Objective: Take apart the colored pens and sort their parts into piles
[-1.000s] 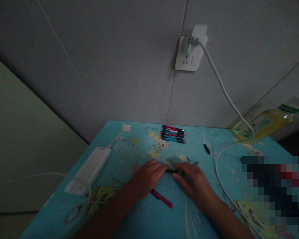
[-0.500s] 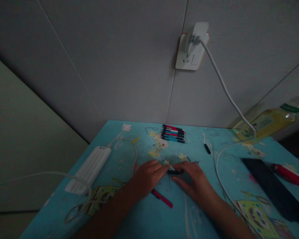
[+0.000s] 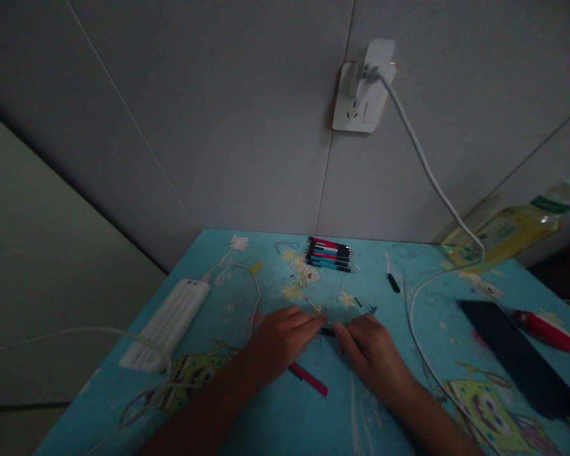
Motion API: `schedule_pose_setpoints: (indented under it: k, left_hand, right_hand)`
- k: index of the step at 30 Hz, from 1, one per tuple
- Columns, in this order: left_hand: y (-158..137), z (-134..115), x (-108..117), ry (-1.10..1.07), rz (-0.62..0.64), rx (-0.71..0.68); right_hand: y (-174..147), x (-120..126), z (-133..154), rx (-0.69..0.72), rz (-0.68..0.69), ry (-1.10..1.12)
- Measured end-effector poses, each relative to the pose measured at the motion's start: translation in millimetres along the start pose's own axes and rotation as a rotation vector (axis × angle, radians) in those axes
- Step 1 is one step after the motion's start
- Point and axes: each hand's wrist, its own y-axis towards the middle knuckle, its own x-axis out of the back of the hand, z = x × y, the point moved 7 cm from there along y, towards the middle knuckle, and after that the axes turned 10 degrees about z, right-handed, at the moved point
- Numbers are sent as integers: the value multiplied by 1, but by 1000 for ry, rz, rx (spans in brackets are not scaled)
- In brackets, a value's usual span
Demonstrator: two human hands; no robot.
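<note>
My left hand (image 3: 285,335) rests low over the table with its fingers together, the tips at one end of a short black pen part (image 3: 327,332). My right hand (image 3: 373,348) is closed at the other end, thumb and curled forefinger pinching it. A thin pale pen refill (image 3: 314,308) lies slanted just beyond the fingertips; its near end is lost by the hands. Below my left hand is a red-and-black pen piece (image 3: 311,380), partly hidden by that hand. A row of red, black and blue pens (image 3: 330,254) lies near the wall.
At left are a white power strip (image 3: 168,323) and its cables. Tiny parts (image 3: 301,275) lie beside the pens. A black pen grip (image 3: 392,283), a white cable (image 3: 413,310), a dark flat slab (image 3: 517,354), a red object (image 3: 546,330) and a yellow bottle (image 3: 508,234) are at right.
My right hand's fingers have curled in, and its thumb has come up onto the black pen part. My left hand stays almost in place. The view has shifted slightly.
</note>
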Motion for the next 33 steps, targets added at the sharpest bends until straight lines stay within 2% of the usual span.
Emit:
schedule_pose_setpoints:
  k: [3,6,11,14,19,22,28,33]
  left_hand:
    - [-2,12,12,-162,-143,134]
    - [-7,33,18,-454,-325,311]
    - [-10,56,0,-1031,-490,496]
    - [-11,60,-5,-1233,-599,552]
    - [-16,60,3,-1294,-735,583]
    - [-15,58,6,-1302,-736,570]
    - [-9,46,2,-1377,-636,535]
    - [-10,46,-2,-1475,-693,496]
  right_hand:
    - [-1,11,-6,-46,-93,54]
    - [-2,19,-10,-66,-142,99]
    - [-2,18,-8,-48,-138,115]
    - [-2,10,-6,-35,-100,100]
    - [0,-2,-1,19,-13,56]
    - [1,-7,4,56,35,48]
    - [1,-8,12,84,58,39]
    - [1,-4,9,51,9,36]
